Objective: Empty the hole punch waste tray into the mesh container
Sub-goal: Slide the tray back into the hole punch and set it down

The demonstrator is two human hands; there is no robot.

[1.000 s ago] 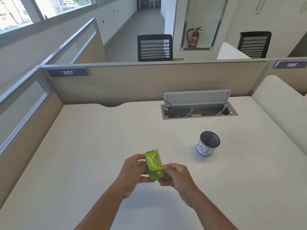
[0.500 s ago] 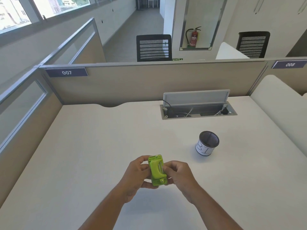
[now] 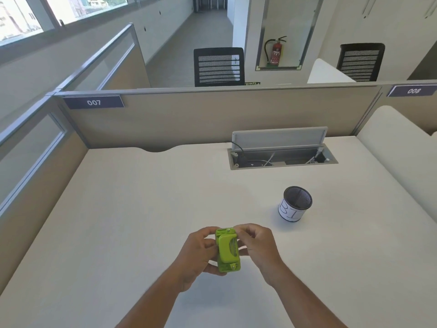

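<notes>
Green hole punch (image 3: 228,250) between both hands, mesh container (image 3: 294,204) well apart.

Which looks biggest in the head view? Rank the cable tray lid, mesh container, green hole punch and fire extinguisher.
1. Cable tray lid
2. Mesh container and green hole punch: look alike; the punch is nearer the camera, so unranked
3. Fire extinguisher, far off

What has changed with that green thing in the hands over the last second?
The green hole punch was turned between the left hand and right hand and drawn closer to the body; both keep their grip. The mesh container stayed put on the desk.
</notes>
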